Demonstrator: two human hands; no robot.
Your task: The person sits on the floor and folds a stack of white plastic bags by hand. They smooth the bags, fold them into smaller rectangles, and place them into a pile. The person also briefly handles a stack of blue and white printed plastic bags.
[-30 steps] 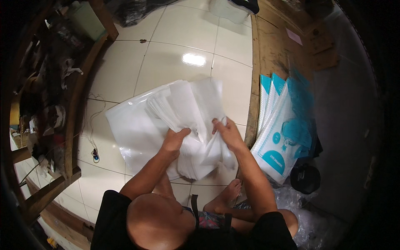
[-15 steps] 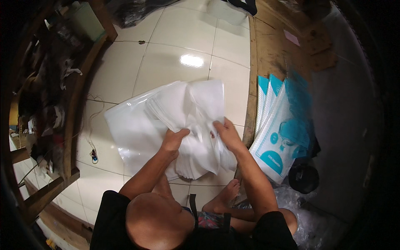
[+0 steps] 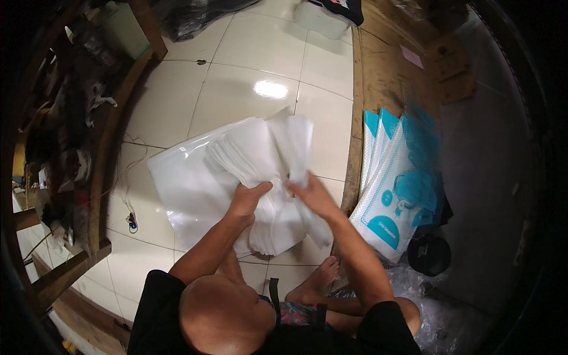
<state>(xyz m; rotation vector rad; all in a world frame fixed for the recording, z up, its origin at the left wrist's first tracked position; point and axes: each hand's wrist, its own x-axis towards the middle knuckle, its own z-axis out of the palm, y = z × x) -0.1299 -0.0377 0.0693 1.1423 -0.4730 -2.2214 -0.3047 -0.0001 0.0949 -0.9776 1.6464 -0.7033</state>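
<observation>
On the tiled floor before me lies a stack of thin white sheets (image 3: 239,148), soft like foam or plastic; I cannot tell which. My left hand (image 3: 244,202) is closed on the near middle of this stack, its thumb pressed on top. Just right of it, my right hand (image 3: 312,195) pinches a loose white sheet (image 3: 300,142) that is partly lifted and folded over. Below the stack spreads a large glossy white plastic sheet (image 3: 177,177), showing mainly on the left. The part of the stack under my fingers is hidden.
White and teal printed packets (image 3: 387,195) lie overlapped on a wooden board (image 3: 378,65) at the right. Beside them sits a round black object (image 3: 429,254) near crumpled clear plastic (image 3: 408,284). A wooden shelf frame (image 3: 124,106) with clutter stands left. A string (image 3: 127,171) trails on the floor.
My right hand has moved left toward my left hand, and the loose sheet has folded over with it. My left hand has stayed in place.
</observation>
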